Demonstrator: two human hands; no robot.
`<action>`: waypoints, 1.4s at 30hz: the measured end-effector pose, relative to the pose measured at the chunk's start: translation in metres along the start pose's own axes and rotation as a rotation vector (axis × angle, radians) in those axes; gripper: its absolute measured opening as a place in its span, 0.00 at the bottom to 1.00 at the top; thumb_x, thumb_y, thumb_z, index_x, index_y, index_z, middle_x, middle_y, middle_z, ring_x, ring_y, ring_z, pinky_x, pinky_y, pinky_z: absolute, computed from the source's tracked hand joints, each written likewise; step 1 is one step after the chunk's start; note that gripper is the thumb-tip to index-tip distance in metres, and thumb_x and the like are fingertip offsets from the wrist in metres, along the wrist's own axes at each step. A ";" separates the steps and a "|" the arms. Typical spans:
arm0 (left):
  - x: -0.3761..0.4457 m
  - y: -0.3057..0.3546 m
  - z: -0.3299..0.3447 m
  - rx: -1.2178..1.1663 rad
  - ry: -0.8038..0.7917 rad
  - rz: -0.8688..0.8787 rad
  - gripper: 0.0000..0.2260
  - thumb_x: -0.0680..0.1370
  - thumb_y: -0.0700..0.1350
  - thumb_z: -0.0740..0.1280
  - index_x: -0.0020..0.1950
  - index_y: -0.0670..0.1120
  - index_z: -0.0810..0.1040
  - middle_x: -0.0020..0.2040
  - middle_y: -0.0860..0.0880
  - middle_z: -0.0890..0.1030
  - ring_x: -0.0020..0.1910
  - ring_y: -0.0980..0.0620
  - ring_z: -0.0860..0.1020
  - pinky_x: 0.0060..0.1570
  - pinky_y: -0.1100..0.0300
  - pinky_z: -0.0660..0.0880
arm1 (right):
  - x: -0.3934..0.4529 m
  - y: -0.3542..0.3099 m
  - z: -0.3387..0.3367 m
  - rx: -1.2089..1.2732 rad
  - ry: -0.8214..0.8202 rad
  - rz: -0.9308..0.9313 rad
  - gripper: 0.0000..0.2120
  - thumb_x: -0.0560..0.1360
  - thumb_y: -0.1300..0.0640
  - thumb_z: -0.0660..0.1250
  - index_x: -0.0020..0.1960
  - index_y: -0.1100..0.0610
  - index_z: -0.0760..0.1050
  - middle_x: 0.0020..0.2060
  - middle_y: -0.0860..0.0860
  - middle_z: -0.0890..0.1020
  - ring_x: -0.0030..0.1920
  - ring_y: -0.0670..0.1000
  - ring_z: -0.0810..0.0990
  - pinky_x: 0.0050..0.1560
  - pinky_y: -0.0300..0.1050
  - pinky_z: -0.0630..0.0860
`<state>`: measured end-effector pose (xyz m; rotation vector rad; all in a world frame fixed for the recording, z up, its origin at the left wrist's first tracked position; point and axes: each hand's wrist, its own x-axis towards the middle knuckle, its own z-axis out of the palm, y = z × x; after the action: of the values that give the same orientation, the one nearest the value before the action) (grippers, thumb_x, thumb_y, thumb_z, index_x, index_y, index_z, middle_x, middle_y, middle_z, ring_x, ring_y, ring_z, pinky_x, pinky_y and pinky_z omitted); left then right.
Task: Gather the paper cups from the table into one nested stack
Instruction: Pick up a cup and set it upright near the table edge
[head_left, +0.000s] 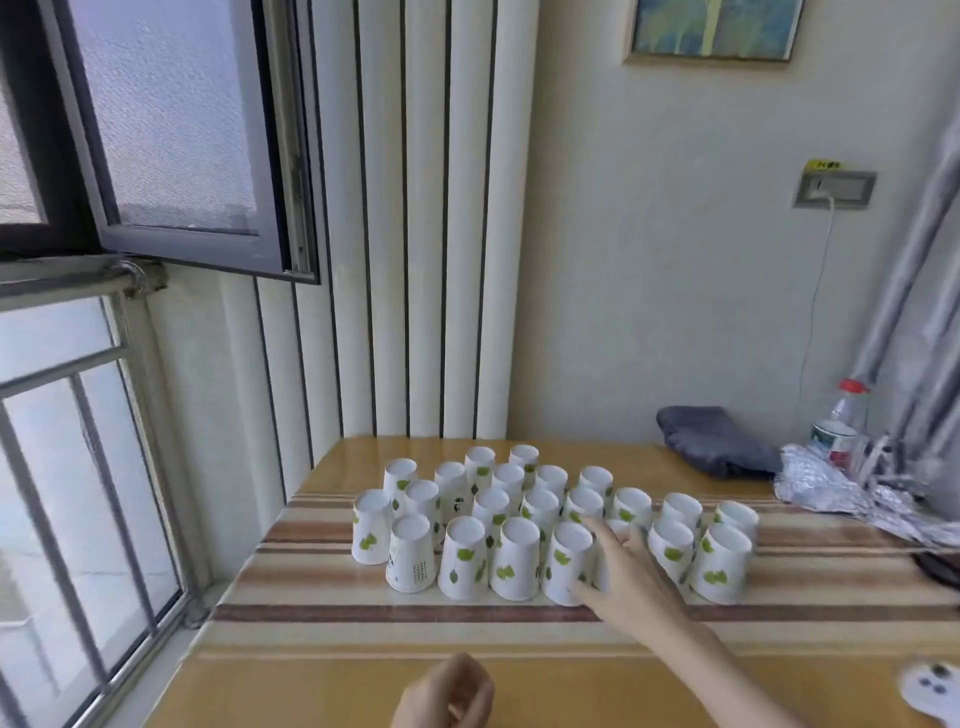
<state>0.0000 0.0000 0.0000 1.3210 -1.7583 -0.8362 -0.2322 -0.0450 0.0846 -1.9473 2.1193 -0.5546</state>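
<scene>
Roughly two dozen paper cups (519, 519) stand upside down in a tight cluster across the middle of the bench (322, 670), rims down, so each cup's long axis runs straight up. None is nested yet, so the stack looks not yet begun. The right hand (626, 569) reaches forward into the front row, fingers spread apart and open, wrapped around nothing; its fingertips lie against or just beside a front cup (569, 564), and whether they actually touch is unclear. A further cup directly behind the palm is mostly hidden, only its top edge showing. The left hand (447, 693) sits at the near edge, loosely curled with fingers together, apparently empty, though the frame cuts off its lower part. The cups lie ahead of and slightly left of the right hand, which is much the nearer, so it is likely the one to lift a cup straight up and drop it over a neighbour.
</scene>
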 end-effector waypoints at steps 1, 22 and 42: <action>0.001 0.000 0.004 -0.017 -0.016 -0.008 0.10 0.72 0.44 0.71 0.34 0.53 0.73 0.27 0.62 0.76 0.29 0.60 0.74 0.35 0.72 0.71 | 0.012 -0.005 0.000 -0.064 -0.032 0.000 0.36 0.73 0.44 0.67 0.75 0.40 0.52 0.67 0.52 0.61 0.60 0.54 0.74 0.42 0.43 0.72; 0.022 0.074 0.017 -0.756 -0.121 -0.382 0.34 0.71 0.56 0.74 0.70 0.46 0.64 0.60 0.42 0.80 0.60 0.47 0.80 0.65 0.51 0.75 | -0.081 -0.010 0.014 0.615 -0.013 0.141 0.24 0.67 0.46 0.75 0.53 0.55 0.67 0.49 0.47 0.76 0.46 0.44 0.76 0.39 0.39 0.69; 0.056 0.042 -0.020 -0.274 -0.018 -0.075 0.18 0.77 0.48 0.70 0.66 0.48 0.73 0.62 0.50 0.78 0.60 0.55 0.77 0.54 0.65 0.75 | -0.056 0.025 0.044 0.370 -0.223 0.040 0.42 0.63 0.59 0.71 0.74 0.46 0.58 0.68 0.48 0.63 0.70 0.50 0.64 0.65 0.46 0.69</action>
<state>-0.0109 -0.0446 0.0559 1.2047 -1.5507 -1.0920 -0.2318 0.0058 0.0291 -1.6731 1.7697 -0.6369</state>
